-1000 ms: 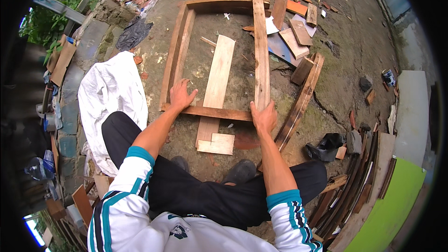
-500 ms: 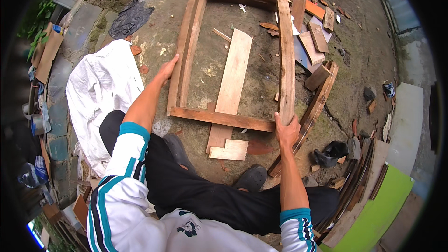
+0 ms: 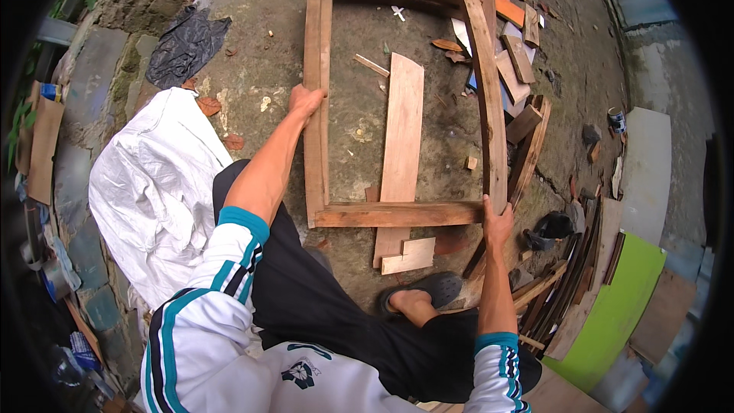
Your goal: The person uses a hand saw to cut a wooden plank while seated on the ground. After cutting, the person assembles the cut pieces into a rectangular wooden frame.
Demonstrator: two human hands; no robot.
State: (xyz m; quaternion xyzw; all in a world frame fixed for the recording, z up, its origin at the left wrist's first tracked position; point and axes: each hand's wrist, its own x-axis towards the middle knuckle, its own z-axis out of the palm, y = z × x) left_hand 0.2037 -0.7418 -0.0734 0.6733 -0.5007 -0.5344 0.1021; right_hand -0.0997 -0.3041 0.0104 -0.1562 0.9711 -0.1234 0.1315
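Both my hands grip a rectangular wooden frame (image 3: 397,215), made of brown boards joined at the corners. My left hand (image 3: 307,99) is closed round the middle of its left side. At the near right corner, my right hand (image 3: 497,222) wraps the end of the right board, thumb on top. Through the frame's opening a long pale board (image 3: 404,130) shows on the ground, passing under the near side. A small notched piece of pale wood (image 3: 409,256) lies at that board's near end, close to my shoe (image 3: 432,291).
White cloth (image 3: 157,191) is heaped at the left, with a black plastic sheet (image 3: 187,46) beyond it. Wood offcuts (image 3: 520,57) lie right of the frame, near a leaning timber piece (image 3: 529,153). Stacked boards and a green panel (image 3: 612,306) stand at the right by the wall.
The frame has turned slightly and shifted right, both hands still on it. My left hand now wraps further over the left side. My legs and feet have moved.
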